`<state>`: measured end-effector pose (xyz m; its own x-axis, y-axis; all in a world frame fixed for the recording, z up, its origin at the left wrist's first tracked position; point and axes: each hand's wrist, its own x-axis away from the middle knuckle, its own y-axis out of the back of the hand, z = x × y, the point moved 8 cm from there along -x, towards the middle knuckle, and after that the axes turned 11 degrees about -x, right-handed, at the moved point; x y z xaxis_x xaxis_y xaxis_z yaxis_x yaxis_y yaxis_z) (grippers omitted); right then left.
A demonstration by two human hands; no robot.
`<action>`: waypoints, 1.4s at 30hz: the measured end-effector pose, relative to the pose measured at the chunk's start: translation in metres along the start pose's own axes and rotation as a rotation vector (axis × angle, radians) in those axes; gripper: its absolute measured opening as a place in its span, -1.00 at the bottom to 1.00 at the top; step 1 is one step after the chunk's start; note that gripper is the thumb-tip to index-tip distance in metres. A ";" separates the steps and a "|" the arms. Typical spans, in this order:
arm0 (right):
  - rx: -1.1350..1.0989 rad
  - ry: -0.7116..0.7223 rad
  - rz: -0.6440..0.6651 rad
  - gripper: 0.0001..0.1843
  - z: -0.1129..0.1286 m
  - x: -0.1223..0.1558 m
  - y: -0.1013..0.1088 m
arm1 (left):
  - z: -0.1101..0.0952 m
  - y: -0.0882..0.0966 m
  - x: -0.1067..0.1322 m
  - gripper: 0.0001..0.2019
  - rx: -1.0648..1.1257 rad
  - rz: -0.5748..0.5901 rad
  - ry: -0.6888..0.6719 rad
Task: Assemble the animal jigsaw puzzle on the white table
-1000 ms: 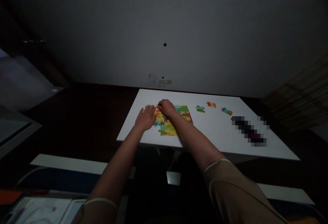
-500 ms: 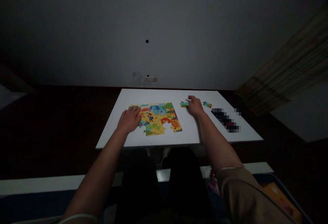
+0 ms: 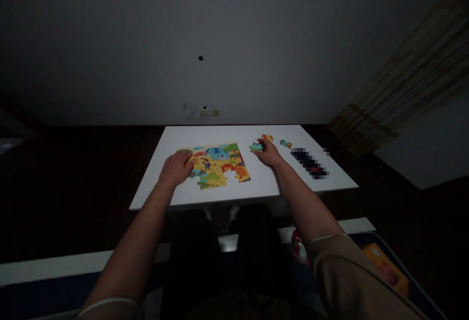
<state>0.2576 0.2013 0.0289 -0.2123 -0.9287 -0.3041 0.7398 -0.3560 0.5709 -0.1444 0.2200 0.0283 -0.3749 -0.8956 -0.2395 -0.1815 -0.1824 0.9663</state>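
The right hand [image 3: 269,153] is drawn into a pinch, its fingertips [image 3: 261,141] closed on a teal jigsaw piece [image 3: 256,147] that juts out at 9 o'clock from the hand; whether the piece is lifted or only pressed to the surface cannot be told. The left hand [image 3: 176,168] is held open and palm down, laid over the left edge of a part-assembled jigsaw puzzle [image 3: 216,163] printed with cartoon animals on yellow and green. The puzzle lies at about 9 o'clock from the right hand, and its longer side appears to run across the view, rising slightly at 3 o'clock. A notched gap [image 3: 230,174] is left along its lower edge, at about 8 o'clock from the right hand, which is the nearer hand to it. Two more loose pieces are placed close by: a red and yellow piece [image 3: 267,138] at 12 o'clock and a small teal piece [image 3: 286,144] at 2 o'clock. A pixelated strip [image 3: 309,162] is laid at 3 o'clock, and all of these rest on a white tabletop [image 3: 256,185].
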 end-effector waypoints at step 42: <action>-0.546 -0.076 -0.036 -0.65 0.046 0.107 -0.055 | 0.040 0.025 0.017 -0.73 0.500 -0.265 0.439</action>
<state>0.1644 0.1167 -0.0001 -0.2740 -0.9290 -0.2486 0.9506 -0.3008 0.0765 -0.1913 0.2162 0.0442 0.1210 -0.9468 -0.2981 -0.6501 -0.3025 0.6970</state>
